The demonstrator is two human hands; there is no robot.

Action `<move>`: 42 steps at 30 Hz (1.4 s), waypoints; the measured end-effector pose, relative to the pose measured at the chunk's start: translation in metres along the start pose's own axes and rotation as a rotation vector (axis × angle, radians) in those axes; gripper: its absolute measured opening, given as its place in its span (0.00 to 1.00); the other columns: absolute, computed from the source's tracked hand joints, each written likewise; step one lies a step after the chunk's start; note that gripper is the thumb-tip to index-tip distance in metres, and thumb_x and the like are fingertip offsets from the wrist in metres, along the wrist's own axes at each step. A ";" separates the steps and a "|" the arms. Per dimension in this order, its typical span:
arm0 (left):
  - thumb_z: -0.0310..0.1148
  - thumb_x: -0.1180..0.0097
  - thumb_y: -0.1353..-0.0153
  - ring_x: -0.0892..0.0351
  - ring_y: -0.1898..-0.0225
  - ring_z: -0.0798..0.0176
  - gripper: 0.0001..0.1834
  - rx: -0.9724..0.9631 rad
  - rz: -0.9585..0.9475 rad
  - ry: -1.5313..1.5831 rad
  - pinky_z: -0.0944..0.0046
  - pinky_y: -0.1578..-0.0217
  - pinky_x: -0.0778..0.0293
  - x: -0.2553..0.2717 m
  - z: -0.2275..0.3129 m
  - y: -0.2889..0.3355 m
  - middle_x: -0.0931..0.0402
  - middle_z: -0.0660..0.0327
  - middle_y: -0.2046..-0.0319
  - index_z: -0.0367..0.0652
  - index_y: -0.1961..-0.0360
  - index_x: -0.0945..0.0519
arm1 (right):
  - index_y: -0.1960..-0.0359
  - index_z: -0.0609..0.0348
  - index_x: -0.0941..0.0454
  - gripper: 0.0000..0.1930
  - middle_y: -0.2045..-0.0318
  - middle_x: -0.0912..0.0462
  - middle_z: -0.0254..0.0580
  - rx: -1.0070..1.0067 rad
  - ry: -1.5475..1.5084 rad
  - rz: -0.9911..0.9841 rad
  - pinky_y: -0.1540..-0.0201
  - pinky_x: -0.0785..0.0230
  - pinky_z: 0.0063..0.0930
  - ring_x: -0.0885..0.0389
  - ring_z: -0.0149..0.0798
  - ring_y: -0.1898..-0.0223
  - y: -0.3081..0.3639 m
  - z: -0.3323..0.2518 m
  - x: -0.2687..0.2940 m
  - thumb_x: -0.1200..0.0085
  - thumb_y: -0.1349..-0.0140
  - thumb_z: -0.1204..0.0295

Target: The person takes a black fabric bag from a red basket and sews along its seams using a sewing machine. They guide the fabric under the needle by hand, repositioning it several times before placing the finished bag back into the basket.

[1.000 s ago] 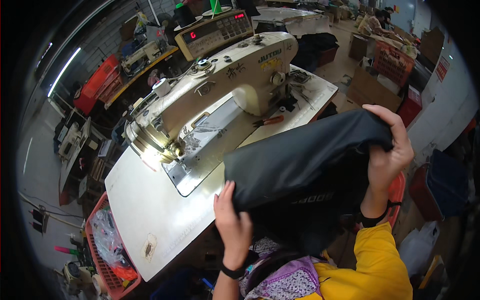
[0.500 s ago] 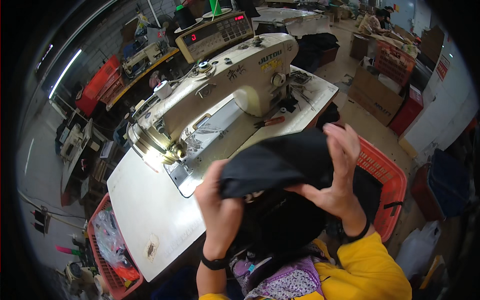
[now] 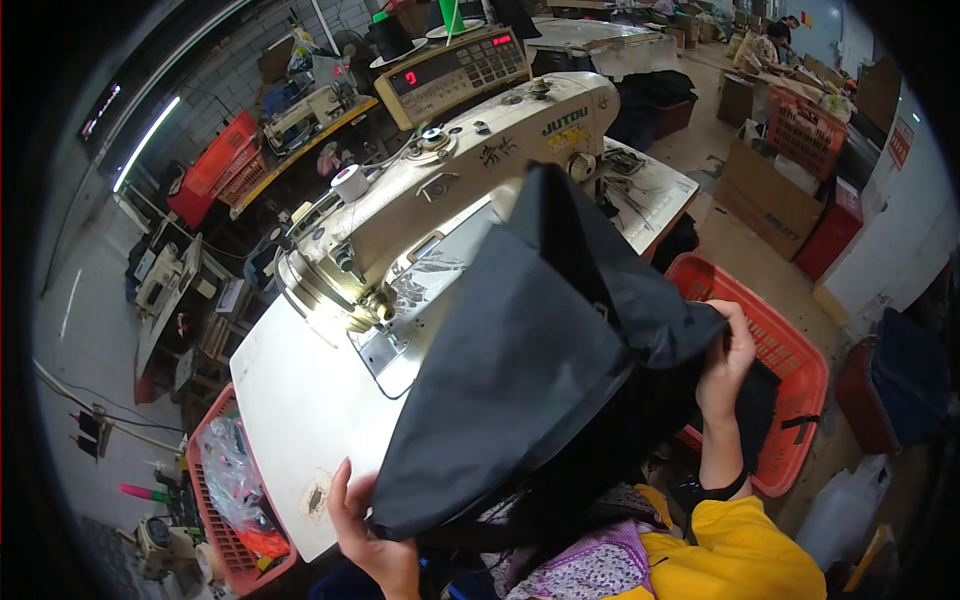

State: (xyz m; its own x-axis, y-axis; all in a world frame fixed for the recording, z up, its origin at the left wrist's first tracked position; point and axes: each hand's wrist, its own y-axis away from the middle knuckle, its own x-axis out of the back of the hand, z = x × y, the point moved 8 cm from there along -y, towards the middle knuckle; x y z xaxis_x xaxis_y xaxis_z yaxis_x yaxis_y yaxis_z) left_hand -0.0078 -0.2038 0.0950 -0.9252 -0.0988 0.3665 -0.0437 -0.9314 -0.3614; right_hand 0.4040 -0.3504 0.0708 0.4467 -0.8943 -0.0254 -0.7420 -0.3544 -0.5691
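The black cloth point(image 3: 500, 370) hangs spread between both hands across the tabletop's point(image 3: 300, 400) near edge, partly hiding the sewing machine point(image 3: 400, 215). The left hand point(image 3: 378, 540), fingers loosely curled, holds its lower-left corner near the tabletop's near-left corner; the right hand point(image 3: 725, 365), closed, grips its right end beside a red basket point(image 3: 812, 400).

Ahead of the left hand point(image 3: 378, 532), the white table top point(image 3: 300, 420) is bare — a hand could slide over it until the big sewing machine point(image 3: 440, 185) gets in the way. Between that hand and the right hand point(image 3: 727, 362), black cloth point(image 3: 510, 370) fills the room and hides part of the gap under the machine. A red basket point(image 3: 803, 385) sits close beside the right hand — another basket point(image 3: 205, 490) sits left of the left hand.
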 end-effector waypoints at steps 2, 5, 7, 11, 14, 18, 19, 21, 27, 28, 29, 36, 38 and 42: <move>0.21 0.29 0.60 0.25 0.44 0.48 0.51 -0.267 -0.032 -0.252 0.52 0.42 0.30 -0.006 0.025 0.008 0.28 0.44 0.44 0.38 0.31 0.37 | 0.58 0.65 0.21 0.09 0.63 0.14 0.44 0.183 0.017 -0.181 0.53 0.24 0.29 0.15 0.38 0.62 0.009 -0.057 -0.031 0.52 0.28 0.72; 0.22 0.32 0.61 0.42 0.29 0.34 0.51 -0.641 -0.141 -0.416 0.36 0.30 0.46 -0.055 0.048 0.019 0.45 0.39 0.29 0.44 0.30 0.37 | 0.58 0.64 0.20 0.08 0.63 0.14 0.51 0.433 -0.439 -0.652 0.55 0.19 0.39 0.12 0.50 0.62 0.037 -0.101 -0.080 0.48 0.35 0.75; 0.22 0.35 0.56 0.31 0.34 0.39 0.37 -0.608 -0.076 -0.402 0.36 0.32 0.42 -0.055 0.035 0.000 0.32 0.41 0.36 0.40 0.38 0.27 | 0.59 0.65 0.20 0.10 0.62 0.14 0.51 0.599 -0.384 -0.777 0.55 0.18 0.42 0.12 0.50 0.62 0.064 -0.126 -0.093 0.46 0.43 0.80; 0.30 0.35 0.58 0.16 0.56 0.45 0.17 -0.412 -0.391 -0.532 0.48 0.43 0.26 0.024 0.037 0.009 0.16 0.49 0.66 0.34 0.65 0.18 | 0.59 0.67 0.22 0.13 0.63 0.15 0.50 0.600 -0.516 -0.867 0.55 0.18 0.41 0.13 0.51 0.63 0.068 -0.147 -0.108 0.46 0.48 0.84; 0.21 0.42 0.59 0.19 0.69 0.46 0.22 -0.388 -0.918 -0.237 0.55 0.66 0.23 0.076 0.094 0.036 0.20 0.48 0.68 0.32 0.58 0.17 | 0.59 0.66 0.23 0.09 0.66 0.19 0.47 0.240 -0.993 -1.308 0.61 0.25 0.38 0.19 0.54 0.65 0.094 -0.149 -0.153 0.47 0.42 0.83; 0.37 0.32 0.49 0.30 0.85 0.56 0.20 -0.611 -1.249 0.012 0.55 0.81 0.34 0.097 0.137 0.056 0.32 0.58 0.83 0.30 0.62 0.18 | 0.57 0.62 0.23 0.08 0.64 0.18 0.46 -0.332 -1.007 -1.669 0.55 0.29 0.29 0.20 0.36 0.59 0.139 -0.126 -0.224 0.45 0.37 0.78; 0.39 0.34 0.44 0.29 0.85 0.55 0.19 -0.624 -1.235 0.053 0.55 0.81 0.33 0.095 0.132 0.049 0.31 0.57 0.83 0.31 0.63 0.18 | 0.56 0.62 0.22 0.09 0.62 0.17 0.45 -0.474 -0.931 -1.670 0.53 0.30 0.29 0.21 0.32 0.57 0.156 -0.109 -0.245 0.44 0.38 0.77; 0.31 0.32 0.52 0.17 0.55 0.53 0.21 -0.225 -0.679 -0.408 0.54 0.44 0.27 0.100 0.095 0.004 0.16 0.51 0.58 0.36 0.56 0.19 | 0.53 0.60 0.22 0.13 0.62 0.17 0.49 -0.214 -0.633 -1.338 0.56 0.26 0.32 0.18 0.39 0.63 0.144 -0.069 -0.272 0.48 0.39 0.81; 0.14 0.45 0.50 0.23 0.62 0.48 0.20 -0.383 -0.200 -0.574 0.56 0.62 0.26 0.023 -0.018 -0.123 0.29 0.52 0.63 0.47 0.59 0.12 | 0.33 0.40 0.28 0.35 0.73 0.26 0.48 0.527 0.235 -0.981 0.68 0.27 0.46 0.23 0.47 0.78 0.128 0.005 -0.295 0.49 0.45 0.82; 0.11 0.48 0.55 0.23 0.62 0.50 0.24 -0.449 -0.173 -0.579 0.59 0.60 0.27 0.016 -0.034 -0.130 0.30 0.53 0.63 0.45 0.60 0.11 | 0.34 0.40 0.26 0.34 0.70 0.25 0.47 0.633 0.274 -0.939 0.66 0.26 0.44 0.22 0.45 0.75 0.124 -0.003 -0.297 0.49 0.45 0.82; 0.11 0.49 0.56 0.22 0.60 0.50 0.24 -0.446 -0.191 -0.603 0.58 0.59 0.26 -0.002 -0.050 -0.139 0.28 0.53 0.61 0.46 0.62 0.11 | 0.36 0.39 0.25 0.33 0.68 0.24 0.46 0.730 0.336 -0.891 0.65 0.26 0.41 0.21 0.44 0.73 0.119 -0.004 -0.296 0.49 0.45 0.82; 0.44 0.34 0.48 0.47 0.28 0.41 0.41 -0.335 -0.421 -0.717 0.38 0.31 0.52 -0.073 -0.076 -0.112 0.43 0.45 0.29 0.51 0.31 0.30 | 0.38 0.39 0.23 0.31 0.57 0.25 0.45 0.747 0.454 -1.039 0.55 0.24 0.37 0.20 0.46 0.59 0.114 0.018 -0.320 0.49 0.44 0.81; 0.45 0.35 0.50 0.58 0.24 0.37 0.46 -0.320 -0.485 -0.748 0.32 0.29 0.62 -0.086 -0.081 -0.089 0.52 0.43 0.25 0.51 0.28 0.36 | 0.38 0.37 0.22 0.31 0.56 0.25 0.45 0.724 0.425 -1.060 0.54 0.24 0.38 0.20 0.46 0.58 0.110 0.014 -0.321 0.49 0.44 0.81; 0.30 0.40 0.53 0.62 0.22 0.39 0.44 -0.238 -0.635 -0.690 0.30 0.28 0.68 -0.071 -0.086 -0.078 0.56 0.45 0.23 0.51 0.29 0.33 | 0.40 0.34 0.20 0.32 0.54 0.26 0.43 0.681 0.309 -1.165 0.50 0.25 0.42 0.21 0.47 0.55 0.106 0.026 -0.322 0.48 0.46 0.83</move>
State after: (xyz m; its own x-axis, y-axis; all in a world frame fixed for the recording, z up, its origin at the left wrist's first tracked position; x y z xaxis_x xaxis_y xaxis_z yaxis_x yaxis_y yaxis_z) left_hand 0.0293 -0.0936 0.0239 -0.2813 0.1444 0.9487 -0.6047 -0.7943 -0.0584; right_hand 0.1942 -0.0932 -0.0025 0.4398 -0.2330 0.8674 0.4070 -0.8092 -0.4237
